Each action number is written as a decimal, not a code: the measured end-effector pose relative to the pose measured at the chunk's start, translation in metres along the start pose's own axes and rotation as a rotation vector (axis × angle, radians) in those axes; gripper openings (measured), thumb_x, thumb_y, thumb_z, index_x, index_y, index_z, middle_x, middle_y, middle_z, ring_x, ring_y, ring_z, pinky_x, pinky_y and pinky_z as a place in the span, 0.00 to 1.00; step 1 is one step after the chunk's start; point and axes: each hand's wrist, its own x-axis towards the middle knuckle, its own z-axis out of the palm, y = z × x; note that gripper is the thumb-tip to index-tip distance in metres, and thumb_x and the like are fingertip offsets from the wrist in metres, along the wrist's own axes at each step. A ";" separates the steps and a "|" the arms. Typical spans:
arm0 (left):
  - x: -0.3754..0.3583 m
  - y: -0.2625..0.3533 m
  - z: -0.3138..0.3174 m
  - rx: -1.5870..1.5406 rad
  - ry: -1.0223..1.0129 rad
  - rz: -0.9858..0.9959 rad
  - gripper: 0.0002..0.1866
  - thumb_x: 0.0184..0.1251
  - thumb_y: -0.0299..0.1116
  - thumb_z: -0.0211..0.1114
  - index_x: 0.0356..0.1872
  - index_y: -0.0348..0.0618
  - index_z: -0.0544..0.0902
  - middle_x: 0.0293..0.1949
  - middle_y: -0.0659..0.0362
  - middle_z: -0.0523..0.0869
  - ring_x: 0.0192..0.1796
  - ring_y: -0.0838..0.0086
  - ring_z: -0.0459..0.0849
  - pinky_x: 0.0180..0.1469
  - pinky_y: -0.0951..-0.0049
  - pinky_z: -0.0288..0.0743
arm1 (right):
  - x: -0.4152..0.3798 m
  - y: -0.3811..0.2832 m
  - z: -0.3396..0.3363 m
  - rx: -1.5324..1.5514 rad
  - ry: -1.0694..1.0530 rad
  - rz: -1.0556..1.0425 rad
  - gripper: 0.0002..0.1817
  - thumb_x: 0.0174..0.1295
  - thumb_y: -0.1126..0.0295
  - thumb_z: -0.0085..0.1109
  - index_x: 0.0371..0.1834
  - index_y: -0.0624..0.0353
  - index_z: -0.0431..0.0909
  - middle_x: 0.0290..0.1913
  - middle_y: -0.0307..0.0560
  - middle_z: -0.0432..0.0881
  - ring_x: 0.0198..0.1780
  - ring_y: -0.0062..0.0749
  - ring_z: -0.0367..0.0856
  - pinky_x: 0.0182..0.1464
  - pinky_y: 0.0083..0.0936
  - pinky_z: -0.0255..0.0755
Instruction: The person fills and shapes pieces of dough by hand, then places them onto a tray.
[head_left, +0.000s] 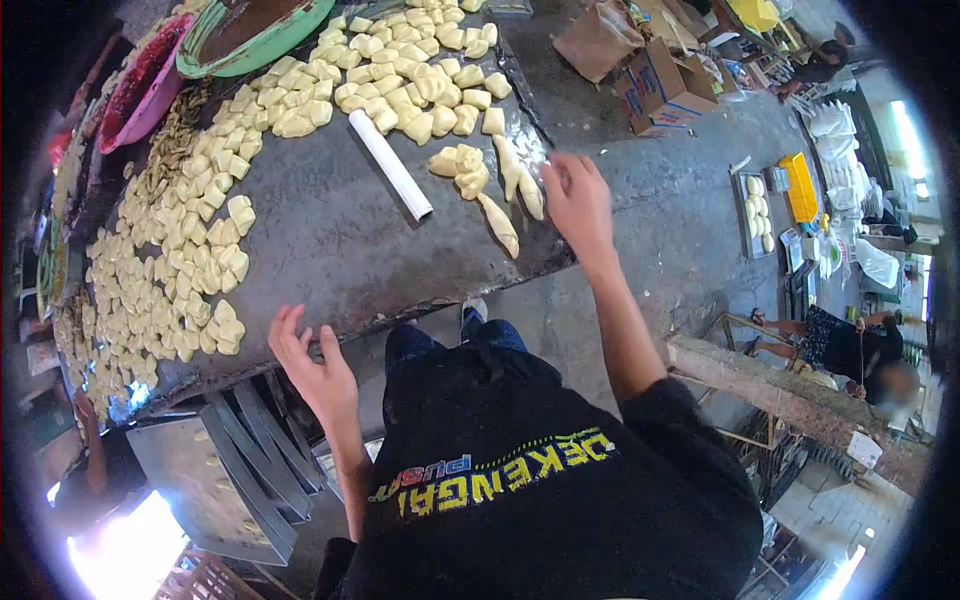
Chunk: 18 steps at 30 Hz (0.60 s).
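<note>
**Soft dough strips beside the right hand**

The dough strips (498,226) are smooth, pliant and pale yellow, drawn long and tapering, with a slight sheen. They lie on the surface (300,220) just left of the right hand (580,205): one separate, and a forked-looking length that could be one or two. That hand's fingers are bent; whether they grip anything, I cannot tell. Beyond the strips sits one lumpy dough clump (461,170). The left hand (315,365) is loosely spread and empty at the dark, worn surface's near edge. Between and ahead of the hands rests one smooth white tube (390,165). Farther out spread blocky dough lumps (420,85), too many to count, then two basins, one green (225,68), one pink (158,105).
</note>
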 end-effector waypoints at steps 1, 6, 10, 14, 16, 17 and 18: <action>0.003 0.000 -0.001 0.021 0.000 -0.003 0.20 0.67 0.23 0.61 0.60 0.40 0.75 0.66 0.48 0.71 0.68 0.57 0.71 0.62 0.59 0.73 | -0.012 -0.010 -0.011 0.053 0.034 0.040 0.11 0.66 0.68 0.62 0.44 0.65 0.83 0.40 0.53 0.85 0.35 0.37 0.83 0.40 0.29 0.76; 0.036 -0.020 -0.008 0.044 -0.011 -0.061 0.20 0.65 0.22 0.61 0.59 0.40 0.75 0.66 0.48 0.71 0.67 0.56 0.72 0.63 0.58 0.72 | -0.017 -0.059 -0.009 0.198 -0.004 0.101 0.08 0.63 0.73 0.63 0.44 0.62 0.83 0.38 0.51 0.84 0.32 0.37 0.81 0.36 0.30 0.75; 0.080 -0.042 -0.037 0.083 -0.013 0.015 0.20 0.67 0.23 0.61 0.60 0.42 0.76 0.65 0.50 0.73 0.66 0.58 0.73 0.62 0.61 0.73 | 0.011 -0.144 0.035 0.342 -0.239 0.074 0.09 0.63 0.74 0.62 0.45 0.62 0.83 0.37 0.47 0.83 0.32 0.29 0.80 0.36 0.27 0.74; 0.120 -0.070 -0.068 0.077 0.028 0.033 0.18 0.67 0.23 0.61 0.57 0.41 0.77 0.63 0.49 0.75 0.65 0.57 0.75 0.61 0.62 0.73 | 0.028 -0.216 0.118 0.501 -0.545 -0.211 0.14 0.62 0.72 0.64 0.50 0.62 0.80 0.43 0.51 0.83 0.42 0.41 0.83 0.43 0.32 0.77; 0.135 -0.081 -0.085 0.129 0.053 0.010 0.17 0.67 0.22 0.60 0.56 0.40 0.77 0.62 0.50 0.76 0.64 0.57 0.76 0.61 0.62 0.74 | 0.032 -0.252 0.174 0.506 -0.580 -0.348 0.15 0.61 0.71 0.63 0.51 0.62 0.79 0.46 0.54 0.82 0.47 0.49 0.83 0.47 0.39 0.77; 0.142 -0.080 -0.092 0.066 0.078 -0.005 0.17 0.64 0.20 0.60 0.55 0.39 0.76 0.57 0.47 0.78 0.61 0.51 0.76 0.63 0.57 0.70 | 0.034 -0.267 0.203 0.488 -0.534 -0.424 0.14 0.62 0.70 0.62 0.50 0.62 0.79 0.48 0.56 0.81 0.49 0.53 0.82 0.48 0.43 0.76; 0.145 -0.084 -0.096 0.064 0.088 -0.015 0.17 0.64 0.20 0.60 0.55 0.39 0.76 0.57 0.47 0.78 0.61 0.51 0.76 0.63 0.57 0.70 | 0.039 -0.282 0.225 0.447 -0.506 -0.440 0.13 0.62 0.70 0.62 0.49 0.62 0.80 0.47 0.57 0.81 0.48 0.54 0.82 0.47 0.41 0.77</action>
